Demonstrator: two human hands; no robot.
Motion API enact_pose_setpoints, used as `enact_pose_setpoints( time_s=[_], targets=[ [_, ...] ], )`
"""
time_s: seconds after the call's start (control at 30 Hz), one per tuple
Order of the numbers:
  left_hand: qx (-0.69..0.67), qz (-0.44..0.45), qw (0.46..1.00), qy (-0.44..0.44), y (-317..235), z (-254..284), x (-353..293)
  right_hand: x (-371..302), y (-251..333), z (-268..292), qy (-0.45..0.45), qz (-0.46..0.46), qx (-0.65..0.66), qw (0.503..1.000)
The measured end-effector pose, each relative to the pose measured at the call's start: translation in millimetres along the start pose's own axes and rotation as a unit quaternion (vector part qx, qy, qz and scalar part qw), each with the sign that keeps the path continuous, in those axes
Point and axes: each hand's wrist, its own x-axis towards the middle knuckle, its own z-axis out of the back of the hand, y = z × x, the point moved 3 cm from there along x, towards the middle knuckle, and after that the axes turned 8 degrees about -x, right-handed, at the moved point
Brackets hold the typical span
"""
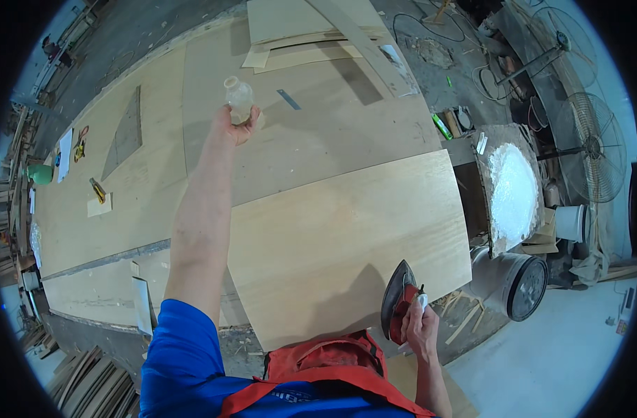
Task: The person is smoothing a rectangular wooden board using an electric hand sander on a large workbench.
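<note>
My left hand point(240, 127) is stretched far over the worktable, its fingers wrapped round a clear plastic bottle point(240, 96) with a pale cap. Close to my body on the right, my right hand point(421, 329) grips the handle of a red clothes iron point(401, 306). The iron is tilted up, its dark soleplate facing left, over the near right edge of a pale veneer sheet point(346, 223). Whether the iron touches the sheet I cannot tell. Beyond the bottle, to its right, lies a small metal ruler strip point(288, 99).
Veneer sheets and a long board point(360, 45) lie at the far end. On the left are a yellow utility knife point(97, 189), a triangular grey piece point(127, 132) and scissors point(83, 132). To the right stand a white-coated board point(513, 188), a bucket point(513, 282) and fans point(590, 146).
</note>
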Motion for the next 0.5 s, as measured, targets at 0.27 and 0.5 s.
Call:
enact_pose_setpoints(
  time_s=[0.27, 0.5],
  targets=[
    [0.169, -0.236, 0.956, -0.03, 20.1, 55.1, -61.6, 17.2, 0.0, -0.9, 0.031, -0.005, 0.008, 0.999],
    [0.811, -0.497, 0.248, 0.182, 179.1, 146.6, -129.4, 22.1, -7.1, 13.2, 0.022, 0.006, 0.002, 1.0]
  ],
)
